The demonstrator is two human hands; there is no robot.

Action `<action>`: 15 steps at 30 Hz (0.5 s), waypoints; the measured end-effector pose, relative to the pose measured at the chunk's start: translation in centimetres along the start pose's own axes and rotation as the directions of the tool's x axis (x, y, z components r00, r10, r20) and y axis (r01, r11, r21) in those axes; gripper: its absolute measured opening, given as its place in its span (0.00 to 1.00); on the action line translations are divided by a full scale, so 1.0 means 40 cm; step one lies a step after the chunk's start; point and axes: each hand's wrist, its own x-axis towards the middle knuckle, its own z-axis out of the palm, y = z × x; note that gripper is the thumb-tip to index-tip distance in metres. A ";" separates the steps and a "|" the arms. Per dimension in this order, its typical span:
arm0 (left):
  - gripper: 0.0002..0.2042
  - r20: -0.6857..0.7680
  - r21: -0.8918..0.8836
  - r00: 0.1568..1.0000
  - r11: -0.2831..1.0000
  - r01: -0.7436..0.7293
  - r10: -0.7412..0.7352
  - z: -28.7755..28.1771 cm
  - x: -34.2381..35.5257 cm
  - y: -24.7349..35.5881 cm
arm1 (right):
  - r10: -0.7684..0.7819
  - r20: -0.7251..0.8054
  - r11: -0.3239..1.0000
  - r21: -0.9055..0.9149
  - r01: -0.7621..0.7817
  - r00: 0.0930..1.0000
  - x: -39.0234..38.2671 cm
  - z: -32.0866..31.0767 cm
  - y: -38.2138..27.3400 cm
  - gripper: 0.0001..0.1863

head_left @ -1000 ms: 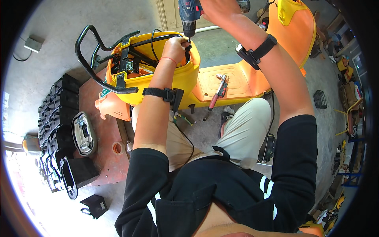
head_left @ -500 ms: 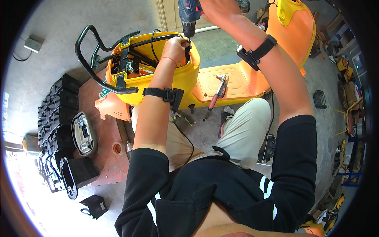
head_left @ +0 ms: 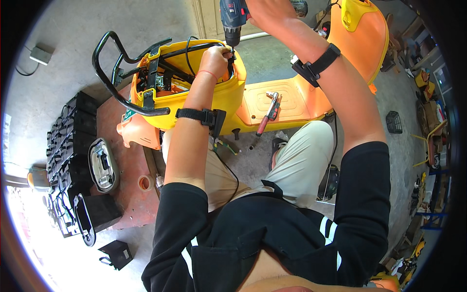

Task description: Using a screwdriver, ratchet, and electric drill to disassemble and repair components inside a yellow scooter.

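My right hand (head_left: 272, 14) grips a dark blue cordless drill (head_left: 233, 18) at the top of the view, with its chuck and bit pointing down. The bit meets the front rim of the open seat compartment on a yellow and orange scooter (head_left: 232, 100). Beside the bit tip is my left hand (head_left: 215, 59), its fingers pinched together on something small that they hide. Black bars and cables show inside the compartment, and a black tubular rack (head_left: 104, 80) curves around its rear. On the scooter's footboard lie a ratchet wrench (head_left: 273, 100) and a red-handled tool (head_left: 263, 124).
To the left, several black battery cases (head_left: 80, 117), a grey-white shell (head_left: 103, 165) and a roll of tape (head_left: 145, 183) stand by or on a reddish board (head_left: 131, 209). A black box (head_left: 116, 254) sits on the floor. Cluttered shelves line the right; a black basket (head_left: 394, 121) stands nearer.
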 end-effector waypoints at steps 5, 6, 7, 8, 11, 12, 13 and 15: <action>0.09 -0.006 0.011 1.000 1.000 -0.024 0.024 0.000 0.000 -0.001 | 0.007 0.010 0.999 0.031 -0.008 1.000 -0.005 -0.006 -0.001 0.14; 0.09 -0.007 0.017 1.000 1.000 -0.025 0.026 0.001 0.000 -0.002 | 0.015 0.022 0.999 0.039 -0.015 1.000 -0.006 -0.007 -0.001 0.13; 0.09 -0.002 0.021 1.000 0.999 -0.030 0.030 0.001 0.000 -0.002 | 0.016 0.022 0.999 0.037 -0.017 1.000 -0.007 -0.007 -0.002 0.13; 0.09 -0.007 0.021 1.000 0.999 -0.030 0.031 0.002 0.000 -0.003 | 0.015 0.012 1.000 0.011 -0.015 1.000 -0.008 -0.007 -0.002 0.12; 0.09 -0.011 0.007 0.999 1.000 -0.030 0.030 0.004 0.001 -0.004 | 0.025 0.023 1.000 -0.013 -0.025 0.999 -0.011 -0.006 -0.003 0.10; 0.09 -0.012 -0.001 0.999 0.999 -0.033 0.032 0.004 0.001 -0.005 | 0.035 0.044 0.999 -0.009 -0.034 0.998 -0.013 -0.006 -0.004 0.10; 0.09 0.002 -0.005 1.000 1.000 -0.020 0.020 0.005 0.002 -0.005 | 0.036 0.044 0.999 -0.013 -0.036 0.998 -0.014 -0.005 -0.004 0.10; 0.09 -0.001 -0.020 1.000 1.000 -0.012 0.012 0.006 0.002 -0.006 | 0.036 0.026 0.999 -0.007 -0.036 0.999 -0.017 -0.005 -0.007 0.10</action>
